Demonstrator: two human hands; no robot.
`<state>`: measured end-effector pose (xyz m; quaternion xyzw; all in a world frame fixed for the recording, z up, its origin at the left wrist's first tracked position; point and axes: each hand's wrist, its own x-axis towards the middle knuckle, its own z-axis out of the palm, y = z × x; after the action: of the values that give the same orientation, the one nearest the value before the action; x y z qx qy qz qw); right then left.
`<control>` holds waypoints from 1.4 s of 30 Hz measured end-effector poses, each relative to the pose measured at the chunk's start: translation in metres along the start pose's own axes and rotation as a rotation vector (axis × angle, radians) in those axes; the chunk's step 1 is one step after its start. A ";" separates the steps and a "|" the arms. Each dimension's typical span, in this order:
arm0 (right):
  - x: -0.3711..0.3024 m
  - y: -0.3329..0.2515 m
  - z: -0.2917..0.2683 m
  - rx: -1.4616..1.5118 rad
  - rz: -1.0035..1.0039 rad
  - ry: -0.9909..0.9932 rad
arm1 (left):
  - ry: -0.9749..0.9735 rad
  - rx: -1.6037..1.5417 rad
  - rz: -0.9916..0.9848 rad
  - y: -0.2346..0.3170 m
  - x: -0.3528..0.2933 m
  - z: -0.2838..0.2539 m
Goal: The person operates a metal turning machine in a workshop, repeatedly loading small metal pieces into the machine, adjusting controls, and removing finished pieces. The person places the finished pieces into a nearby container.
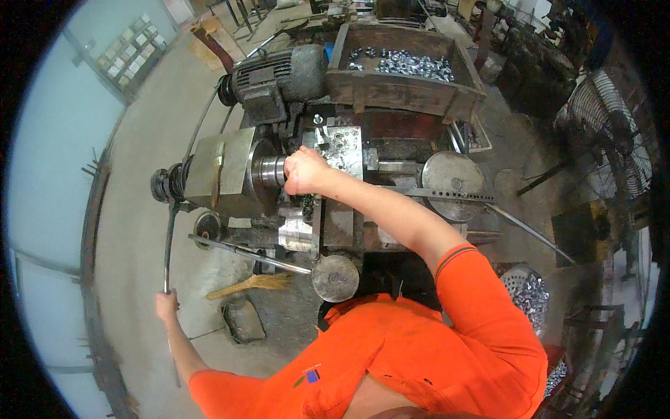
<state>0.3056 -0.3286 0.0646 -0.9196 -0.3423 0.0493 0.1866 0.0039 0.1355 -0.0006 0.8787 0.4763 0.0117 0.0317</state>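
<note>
My left hand (167, 306) is wrapped round a long metal lever (168, 258) that hangs from the left end of a lathe-like machine's headstock (222, 167). Across the machine reaches my right arm. My right hand (305, 171) is closed right at the front of the shiny steel spindle nose (271, 171). Whatever its fingers hold there, if anything, is hidden from this view. Just beyond that hand, a bolt-like post (318, 120) stands on the flat metal slide (345, 150).
A wooden box (412, 91) of small shiny metal parts sits behind the machine, beside a dark motor (279, 77). At right are a round steel disc (453, 181), a perforated basket of parts (530, 297) and a fan (607, 133). A straw broom (255, 283) and dustpan (243, 320) lie on the floor.
</note>
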 end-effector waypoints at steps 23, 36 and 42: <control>-0.041 0.008 -0.064 0.028 0.046 0.032 | -0.299 -0.514 0.254 0.064 -0.102 -0.014; -0.044 0.129 -0.154 -0.183 0.234 0.624 | -0.461 -1.113 0.248 0.068 -0.050 0.027; -0.181 0.150 -0.117 0.129 0.112 0.530 | -0.430 -1.144 0.194 0.075 -0.054 0.028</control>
<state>0.2852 -0.5864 0.1094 -0.9041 -0.2263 -0.1613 0.3247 0.0380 0.0481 -0.0230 0.7444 0.2952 0.0908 0.5920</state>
